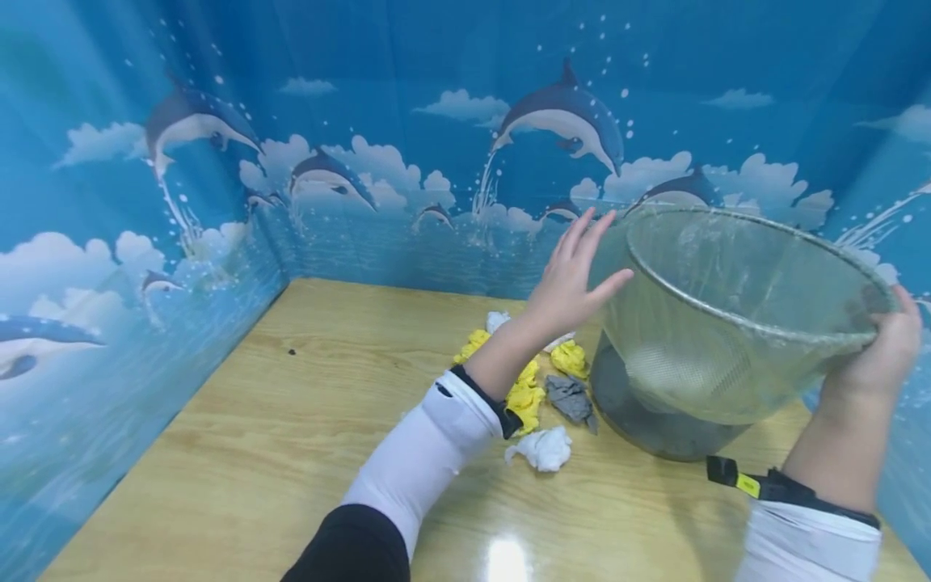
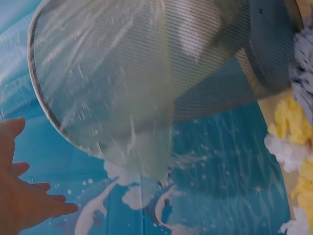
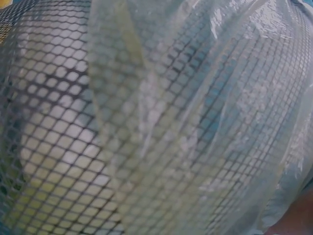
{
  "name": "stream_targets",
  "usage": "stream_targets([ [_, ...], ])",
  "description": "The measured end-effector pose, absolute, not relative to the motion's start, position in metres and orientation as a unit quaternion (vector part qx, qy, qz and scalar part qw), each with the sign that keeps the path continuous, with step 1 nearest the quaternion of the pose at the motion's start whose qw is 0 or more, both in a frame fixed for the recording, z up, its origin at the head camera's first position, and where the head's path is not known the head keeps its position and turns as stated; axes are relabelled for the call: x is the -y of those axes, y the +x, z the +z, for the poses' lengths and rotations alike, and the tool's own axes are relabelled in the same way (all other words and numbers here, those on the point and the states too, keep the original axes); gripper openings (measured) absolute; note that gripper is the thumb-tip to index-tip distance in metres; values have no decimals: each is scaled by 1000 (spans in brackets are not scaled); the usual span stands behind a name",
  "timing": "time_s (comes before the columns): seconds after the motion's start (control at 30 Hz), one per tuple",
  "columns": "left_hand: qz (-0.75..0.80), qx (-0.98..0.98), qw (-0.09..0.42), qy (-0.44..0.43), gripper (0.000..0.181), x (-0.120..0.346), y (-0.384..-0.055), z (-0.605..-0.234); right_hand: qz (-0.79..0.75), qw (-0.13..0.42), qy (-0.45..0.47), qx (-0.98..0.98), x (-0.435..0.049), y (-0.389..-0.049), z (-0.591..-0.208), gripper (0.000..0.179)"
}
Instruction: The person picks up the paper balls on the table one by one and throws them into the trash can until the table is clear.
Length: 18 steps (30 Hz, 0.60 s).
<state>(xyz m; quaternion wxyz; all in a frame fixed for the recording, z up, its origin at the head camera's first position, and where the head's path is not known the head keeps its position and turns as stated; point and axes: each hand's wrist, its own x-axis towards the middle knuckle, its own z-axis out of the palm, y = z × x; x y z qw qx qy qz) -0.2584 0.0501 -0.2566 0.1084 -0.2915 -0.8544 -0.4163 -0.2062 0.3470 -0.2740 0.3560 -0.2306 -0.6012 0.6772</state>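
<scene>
A dark wire-mesh wastebasket stands on the table at the right, lined with a translucent pale plastic bag folded down over its rim. My right hand grips that rim at its right side, thumb inside over the bag. Just off the left side of the rim is my left hand, fingers straight and spread, holding nothing. In the left wrist view a gap shows between the left hand and the rim. Mesh and bag fill the right wrist view, with only a sliver of the right hand at its lower corner.
Left of the basket lie crumpled papers: a grey one, a white one and several yellow ones, partly behind my left forearm. A small dark speck sits on the wooden table. Dolphin-print curtains surround the table's back and sides.
</scene>
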Motion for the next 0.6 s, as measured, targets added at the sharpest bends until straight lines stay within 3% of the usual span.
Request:
stream_targets([
  [0.6, -394, 889, 122, -199, 74, 17, -284, -294, 680, 339, -232, 608, -345, -206, -271, 59],
])
